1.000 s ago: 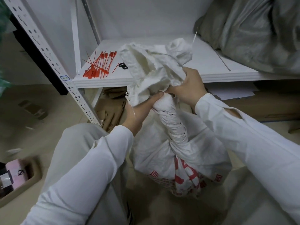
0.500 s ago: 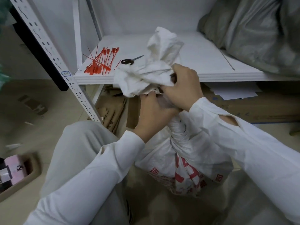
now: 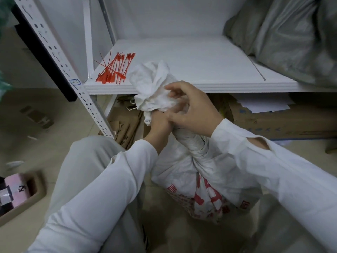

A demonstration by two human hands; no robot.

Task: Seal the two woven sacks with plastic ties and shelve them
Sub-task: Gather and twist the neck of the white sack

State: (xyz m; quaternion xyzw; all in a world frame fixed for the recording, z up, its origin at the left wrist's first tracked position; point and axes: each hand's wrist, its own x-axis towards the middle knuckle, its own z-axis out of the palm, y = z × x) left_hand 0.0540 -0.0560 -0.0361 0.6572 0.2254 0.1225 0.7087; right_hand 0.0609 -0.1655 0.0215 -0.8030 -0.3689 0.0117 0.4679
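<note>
1. White woven sack (image 3: 206,181) with red print sits on the floor (image 3: 45,114) in front of the shelf unit, between the person's knees. Its neck (image 3: 189,141) is twisted tight into a rope-like column.
2. The loose mouth of the sack (image 3: 155,88) bunches above the twist, crumpled, overlapping the front edge of the white shelf (image 3: 200,70) in the view.
3. Left hand (image 3: 160,123): wrapped closed around the neck just under the bunched mouth, knuckles toward the camera. Firm grip as far as I can see.
4. Right hand (image 3: 191,108): on the bunched fabric from the right, fingers half-curled and spread. The thumb and forefinger look to be pinching cloth; the other fingers are loose. It touches the left hand at the neck.
5. Red plastic ties (image 3: 114,70): loose pile on the shelf's front left corner, near the upright post (image 3: 60,61), well apart from both hands. No tie visible on the neck.
6. Grey bag (image 3: 291,33) fills the right end of the same shelf, against the wall.
7. Under the shelf: flattened cardboard (image 3: 124,126) at left, a cardboard box (image 3: 282,123) with white paper sheets (image 3: 262,105) on top at right.
8. Bottom left on the floor: a tan tray (image 3: 34,194) holding a pink box (image 3: 16,189).
9. Both sleeves are white; the right one has a tear (image 3: 259,143) near the forearm.
</note>
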